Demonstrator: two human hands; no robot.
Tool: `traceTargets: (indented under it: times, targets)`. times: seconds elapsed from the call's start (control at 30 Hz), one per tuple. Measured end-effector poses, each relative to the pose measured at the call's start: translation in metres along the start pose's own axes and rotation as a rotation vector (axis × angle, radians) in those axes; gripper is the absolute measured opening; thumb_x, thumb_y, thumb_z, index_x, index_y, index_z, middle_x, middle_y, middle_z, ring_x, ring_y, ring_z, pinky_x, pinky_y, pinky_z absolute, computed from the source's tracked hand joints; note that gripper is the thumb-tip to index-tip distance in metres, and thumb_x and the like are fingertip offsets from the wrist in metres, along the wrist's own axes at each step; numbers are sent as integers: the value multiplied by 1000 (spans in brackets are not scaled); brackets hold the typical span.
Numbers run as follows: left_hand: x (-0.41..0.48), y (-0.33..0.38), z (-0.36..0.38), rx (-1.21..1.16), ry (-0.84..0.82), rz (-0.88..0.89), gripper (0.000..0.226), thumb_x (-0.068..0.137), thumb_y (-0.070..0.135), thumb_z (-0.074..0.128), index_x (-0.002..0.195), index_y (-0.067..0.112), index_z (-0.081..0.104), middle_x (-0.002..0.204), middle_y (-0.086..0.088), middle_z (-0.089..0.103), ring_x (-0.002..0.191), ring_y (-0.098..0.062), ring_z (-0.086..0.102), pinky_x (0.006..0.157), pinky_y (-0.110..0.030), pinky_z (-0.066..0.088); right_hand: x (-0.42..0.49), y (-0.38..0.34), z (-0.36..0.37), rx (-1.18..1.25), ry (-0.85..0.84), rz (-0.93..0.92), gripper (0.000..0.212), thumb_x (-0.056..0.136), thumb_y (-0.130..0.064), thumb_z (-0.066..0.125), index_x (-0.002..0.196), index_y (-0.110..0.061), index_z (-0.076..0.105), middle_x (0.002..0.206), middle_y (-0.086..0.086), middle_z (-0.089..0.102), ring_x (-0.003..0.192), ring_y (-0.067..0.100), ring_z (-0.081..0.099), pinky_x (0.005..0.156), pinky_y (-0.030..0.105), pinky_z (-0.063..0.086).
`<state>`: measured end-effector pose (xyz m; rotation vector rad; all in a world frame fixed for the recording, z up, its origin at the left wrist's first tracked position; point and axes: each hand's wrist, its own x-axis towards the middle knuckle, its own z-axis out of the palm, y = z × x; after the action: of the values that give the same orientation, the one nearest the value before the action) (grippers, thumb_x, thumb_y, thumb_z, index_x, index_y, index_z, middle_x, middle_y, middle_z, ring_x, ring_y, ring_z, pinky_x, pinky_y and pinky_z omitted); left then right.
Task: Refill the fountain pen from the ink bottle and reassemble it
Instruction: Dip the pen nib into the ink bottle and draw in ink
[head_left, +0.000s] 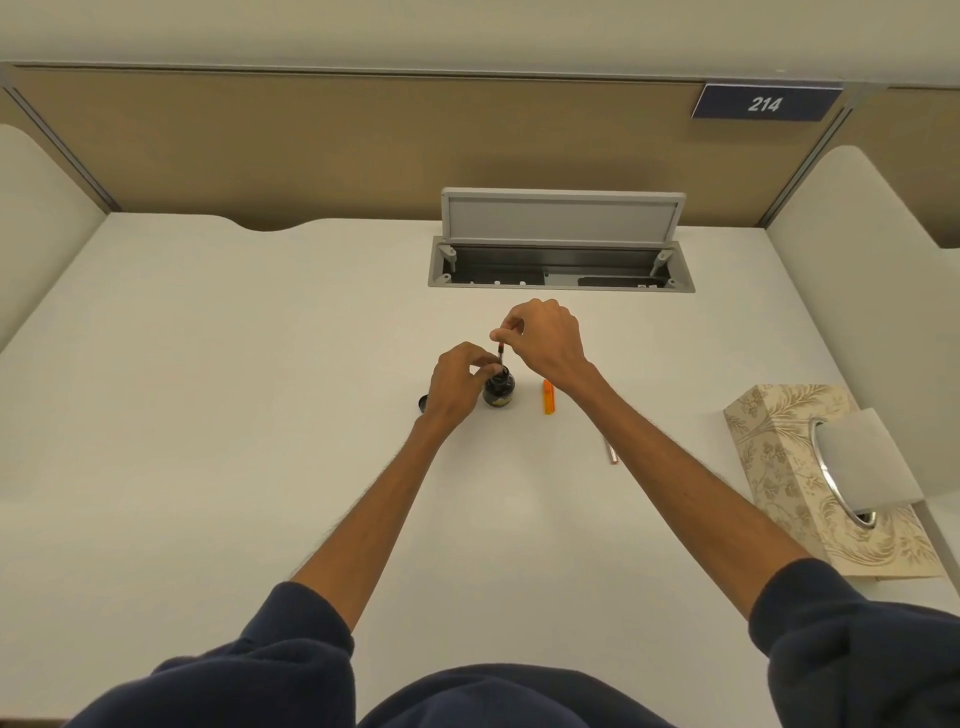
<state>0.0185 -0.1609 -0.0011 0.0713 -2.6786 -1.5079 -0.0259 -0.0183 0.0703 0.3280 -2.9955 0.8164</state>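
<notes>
Ink bottle (499, 389) open, upright on the white bench (260, 389), mid-scene. Left hand (457, 382) curled around its left side, fingers at the neck, steadying it. Right hand (545, 338) pinches the top of the pen's thin inner section (501, 352), held near vertical over the bottle mouth; lower end at or in the opening, can't tell if it's dipped. Bottle cap (423, 403) lies just left of the bottle, partly hidden by the left wrist. Orange pen part (549, 397) lies right of the bottle. Small pinkish tube (613, 453) nearer, beside the right forearm. Tissue box (810, 478) near right.
</notes>
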Motion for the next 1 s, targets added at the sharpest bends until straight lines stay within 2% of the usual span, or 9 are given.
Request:
traceTargets:
  times: [0.13,0.33,0.47,0.67,0.77,0.9,1.0]
  targets:
    - [1,-1,1,-9,-20,-8,12,87,17,70,95,9,72,96,3,70,93,-14,66,83,-31,51,0,0,1,-3,1,33,35,89,-44,68,94,-11,77,90,6,76,70,12,57,65,24,41]
    - [0,-2,2,-24,-20,-5,8,89,17,67,95,12,69,100,-3,71,95,-17,66,85,-35,51,0,-2,-2,29,-53,10,38,88,-45,68,112,-16,73,106,3,75,93,18,68,78,25,46]
    - [0,-1,2,-1,-33,1,12,90,19,67,98,11,70,102,-3,69,95,-17,65,85,-36,52,0,-2,-6,-23,-60,-36,24,91,-32,66,104,-15,77,101,4,76,87,17,68,76,25,52]
    - [-1,-1,3,16,-51,3,13,91,20,65,100,12,68,106,-3,69,96,-17,64,87,-40,52,1,-2,-3,-37,-32,49,35,89,-43,68,95,-11,78,89,6,76,72,13,60,68,25,46]
    - [-3,0,2,16,-52,4,14,92,21,64,101,11,68,107,-4,68,96,-18,64,86,-40,52,1,-1,-3,-28,-34,57,35,88,-45,68,96,-12,77,92,6,75,74,13,59,69,25,46]
    - [-3,1,2,17,-52,-12,14,92,23,63,101,12,68,107,-2,68,96,-18,64,86,-42,52,-1,-3,-3,0,-56,21,31,88,-42,68,106,-17,76,101,3,76,86,17,68,76,27,52]
    - [-3,3,2,28,-52,-11,14,93,23,63,101,12,67,108,-3,68,97,-18,64,86,-42,51,-1,-2,-4,-6,-65,-6,23,90,-33,67,102,-15,78,99,5,77,82,15,66,74,27,53]
